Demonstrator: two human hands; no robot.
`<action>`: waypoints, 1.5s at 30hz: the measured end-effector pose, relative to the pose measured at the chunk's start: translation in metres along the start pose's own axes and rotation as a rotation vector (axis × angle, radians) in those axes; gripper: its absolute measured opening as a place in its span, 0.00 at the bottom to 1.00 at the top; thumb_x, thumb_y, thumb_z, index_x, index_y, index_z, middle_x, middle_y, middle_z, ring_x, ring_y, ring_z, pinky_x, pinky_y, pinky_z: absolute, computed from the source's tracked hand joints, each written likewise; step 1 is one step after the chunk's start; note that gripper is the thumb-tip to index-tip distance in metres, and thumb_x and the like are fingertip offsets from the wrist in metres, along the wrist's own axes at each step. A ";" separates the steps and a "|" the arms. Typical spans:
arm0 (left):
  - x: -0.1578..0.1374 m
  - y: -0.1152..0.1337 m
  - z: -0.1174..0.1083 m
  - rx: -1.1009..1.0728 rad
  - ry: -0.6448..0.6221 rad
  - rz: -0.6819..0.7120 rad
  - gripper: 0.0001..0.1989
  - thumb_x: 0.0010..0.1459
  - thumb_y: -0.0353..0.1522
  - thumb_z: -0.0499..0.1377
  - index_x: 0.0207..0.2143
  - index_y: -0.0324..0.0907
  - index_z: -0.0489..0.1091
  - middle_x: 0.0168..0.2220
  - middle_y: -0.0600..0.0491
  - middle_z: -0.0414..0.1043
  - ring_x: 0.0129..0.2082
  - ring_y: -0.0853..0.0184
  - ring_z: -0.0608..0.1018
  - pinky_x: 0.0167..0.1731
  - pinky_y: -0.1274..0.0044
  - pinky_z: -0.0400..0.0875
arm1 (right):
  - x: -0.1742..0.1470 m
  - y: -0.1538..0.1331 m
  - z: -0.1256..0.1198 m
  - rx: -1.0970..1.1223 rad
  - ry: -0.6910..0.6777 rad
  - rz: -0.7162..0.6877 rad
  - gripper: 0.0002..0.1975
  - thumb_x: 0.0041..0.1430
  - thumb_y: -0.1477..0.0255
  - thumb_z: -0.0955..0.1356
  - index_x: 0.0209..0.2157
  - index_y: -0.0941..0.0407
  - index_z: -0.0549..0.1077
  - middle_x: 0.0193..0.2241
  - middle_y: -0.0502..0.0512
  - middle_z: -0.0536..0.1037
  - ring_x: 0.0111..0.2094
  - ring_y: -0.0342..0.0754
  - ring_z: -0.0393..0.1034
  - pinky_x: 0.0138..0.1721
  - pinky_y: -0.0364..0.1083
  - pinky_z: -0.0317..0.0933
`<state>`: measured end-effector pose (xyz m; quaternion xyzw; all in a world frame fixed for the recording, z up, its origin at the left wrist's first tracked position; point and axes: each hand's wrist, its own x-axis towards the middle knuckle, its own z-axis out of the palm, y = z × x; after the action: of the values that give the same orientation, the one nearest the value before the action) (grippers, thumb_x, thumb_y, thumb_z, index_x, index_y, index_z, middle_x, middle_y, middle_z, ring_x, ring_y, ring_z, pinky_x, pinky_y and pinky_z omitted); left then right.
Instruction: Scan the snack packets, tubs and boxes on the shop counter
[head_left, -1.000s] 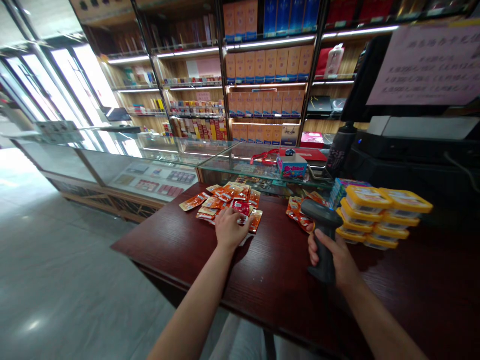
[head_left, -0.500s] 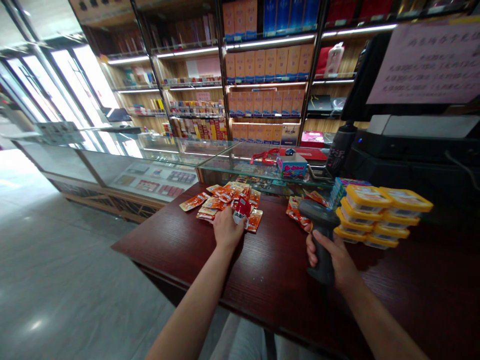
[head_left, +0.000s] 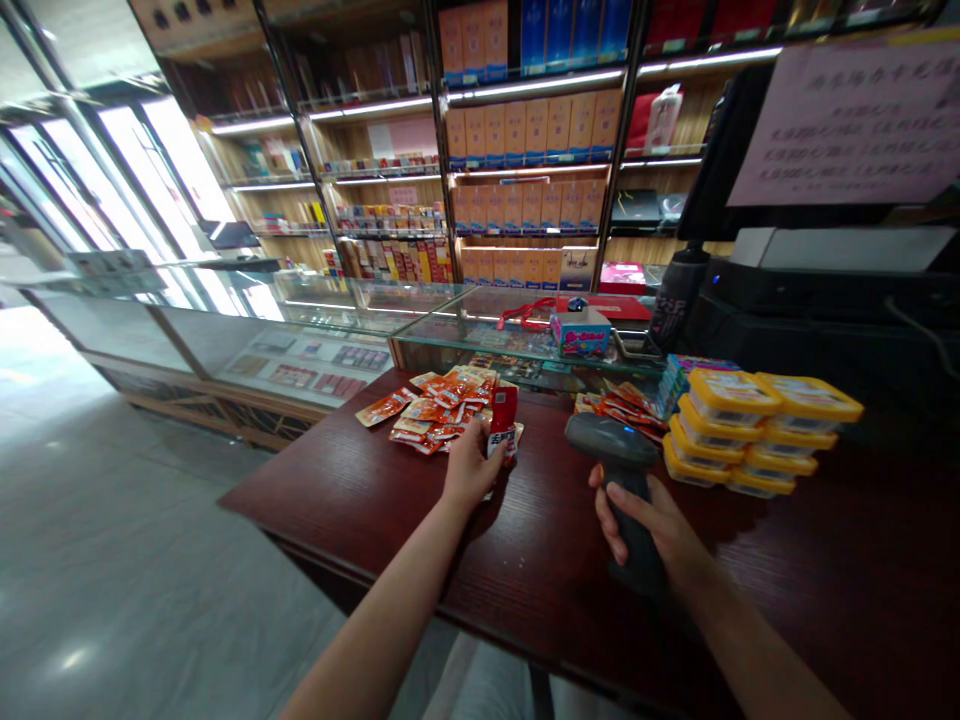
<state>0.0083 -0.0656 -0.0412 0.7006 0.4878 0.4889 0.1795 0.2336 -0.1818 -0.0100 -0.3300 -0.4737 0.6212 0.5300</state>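
Note:
My left hand [head_left: 472, 465] is closed on a small red and white snack packet [head_left: 503, 415], raised beside a loose heap of orange snack packets [head_left: 435, 408] on the dark wooden desk [head_left: 337, 500]. In my right hand [head_left: 652, 530] is a dark grey handheld barcode scanner [head_left: 616, 450], its head tilted toward the left and its fingers wrapped round the handle. Just behind the scanner lies a second, smaller group of orange packets [head_left: 626, 405].
Stacked yellow-lidded tubs [head_left: 735, 395] stand right of the scanner, near a monitor with a pink paper sign [head_left: 840, 130]. Behind the desk, a glass display counter [head_left: 450, 325] carries a small blue and pink box [head_left: 581, 333]. Shelves of boxes [head_left: 536, 130] line the wall.
My left hand has moved the red packet slightly right, away from the heap. The scanner in my right hand has shifted a little left and its head has turned toward the packet.

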 end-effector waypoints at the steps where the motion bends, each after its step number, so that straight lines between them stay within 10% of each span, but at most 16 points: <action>1: 0.000 0.001 0.000 0.018 -0.008 0.000 0.10 0.51 0.37 0.60 0.31 0.43 0.62 0.27 0.57 0.69 0.26 0.70 0.72 0.28 0.79 0.63 | 0.000 0.000 0.000 0.006 -0.006 0.000 0.15 0.54 0.60 0.70 0.37 0.56 0.68 0.17 0.43 0.70 0.12 0.37 0.62 0.13 0.37 0.56; 34: -0.008 0.015 0.000 0.188 -0.125 0.112 0.08 0.55 0.37 0.55 0.29 0.44 0.59 0.24 0.58 0.63 0.25 0.71 0.68 0.27 0.79 0.60 | -0.001 -0.003 -0.001 0.127 0.002 -0.053 0.12 0.56 0.62 0.69 0.37 0.55 0.69 0.18 0.44 0.68 0.13 0.38 0.61 0.13 0.37 0.55; 45: 0.004 0.015 0.012 -0.497 -0.158 -0.241 0.15 0.47 0.39 0.63 0.33 0.41 0.64 0.28 0.54 0.74 0.23 0.68 0.76 0.24 0.76 0.72 | 0.007 -0.017 -0.019 0.317 0.241 -0.145 0.13 0.52 0.61 0.70 0.33 0.56 0.73 0.17 0.44 0.65 0.13 0.37 0.55 0.14 0.37 0.53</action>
<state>0.0264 -0.0665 -0.0337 0.6078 0.4173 0.5125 0.4402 0.2554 -0.1709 0.0002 -0.2793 -0.3257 0.6045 0.6712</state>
